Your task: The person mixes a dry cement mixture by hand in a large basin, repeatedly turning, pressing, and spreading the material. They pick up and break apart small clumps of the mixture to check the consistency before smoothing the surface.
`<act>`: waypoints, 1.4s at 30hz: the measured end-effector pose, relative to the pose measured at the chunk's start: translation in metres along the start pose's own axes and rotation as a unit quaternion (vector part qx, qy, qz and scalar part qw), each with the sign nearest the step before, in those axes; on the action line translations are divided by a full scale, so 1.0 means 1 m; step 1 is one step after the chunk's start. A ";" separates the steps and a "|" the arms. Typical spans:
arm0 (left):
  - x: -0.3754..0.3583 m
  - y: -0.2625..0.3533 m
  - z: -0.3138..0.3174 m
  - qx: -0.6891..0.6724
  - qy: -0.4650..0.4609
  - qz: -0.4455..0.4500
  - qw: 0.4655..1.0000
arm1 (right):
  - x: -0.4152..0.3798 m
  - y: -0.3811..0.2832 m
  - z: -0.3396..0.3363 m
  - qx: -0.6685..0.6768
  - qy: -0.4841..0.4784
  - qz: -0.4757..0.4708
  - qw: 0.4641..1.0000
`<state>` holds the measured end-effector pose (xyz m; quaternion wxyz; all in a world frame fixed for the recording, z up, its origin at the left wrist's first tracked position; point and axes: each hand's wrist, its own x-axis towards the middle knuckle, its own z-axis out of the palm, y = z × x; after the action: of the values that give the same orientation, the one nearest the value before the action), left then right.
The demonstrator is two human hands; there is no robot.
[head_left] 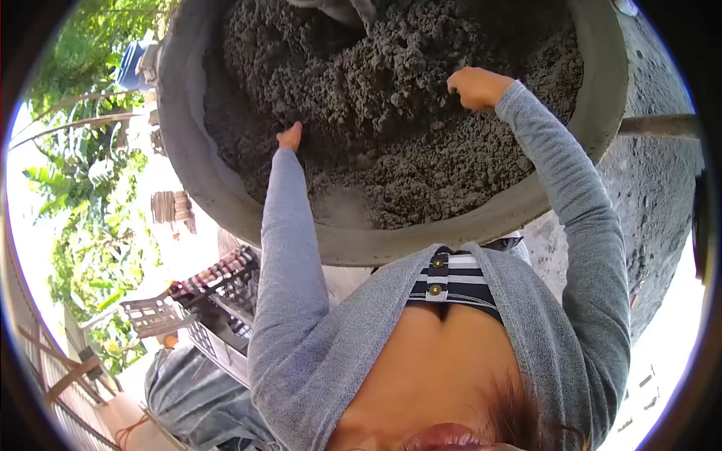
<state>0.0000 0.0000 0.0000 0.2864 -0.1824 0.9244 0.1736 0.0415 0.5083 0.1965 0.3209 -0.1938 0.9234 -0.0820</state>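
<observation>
A large round basin (195,180) with a thick grey rim holds crumbly, damp grey mix (391,90), heaped toward the far side. At the left of the heap, my left hand (289,136) reaches down into the mix, its fingers mostly hidden. My right hand (480,88) is at the right side of the heap with its fingers curled against the mix; I cannot tell what is inside them. Beyond the heap, a smooth grey-coated piece (342,10) juts in at the top edge of the view.
A bar (658,125) sticks out from the basin's right side, before a rough grey curved surface (650,195). To the left are a plastic crate (218,342), a checked cloth (218,270) and a dark sheet-covered pile (199,395). Greenery and a blue container (131,64) stand farther off.
</observation>
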 end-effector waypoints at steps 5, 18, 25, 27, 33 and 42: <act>-0.035 -0.008 -0.032 0.097 -0.053 0.083 0.990 | -0.018 -0.026 -0.009 -0.022 -0.085 0.001 0.996; -0.070 0.039 -0.061 -0.103 -0.270 0.053 0.956 | -0.026 -0.051 -0.005 0.075 0.008 -0.124 0.989; -0.290 0.117 -0.007 -0.137 -0.612 0.141 0.766 | -0.006 -0.142 0.125 0.085 -0.391 -0.339 0.851; -0.304 0.116 0.001 -0.034 -0.539 0.287 0.791 | -0.022 -0.155 0.114 0.091 -0.391 -0.301 0.865; -0.308 0.125 -0.046 -0.196 -0.098 0.332 0.917 | -0.036 -0.135 0.036 0.104 -0.082 -0.226 0.965; -0.318 0.098 -0.029 -0.058 -0.288 0.378 0.878 | 0.028 -0.188 0.134 -0.055 -0.202 -0.353 0.912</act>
<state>0.1888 0.1490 0.2322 0.4420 0.2225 0.7879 0.3666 0.1623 0.3216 0.1279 0.4398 -0.5367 0.7134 -0.0983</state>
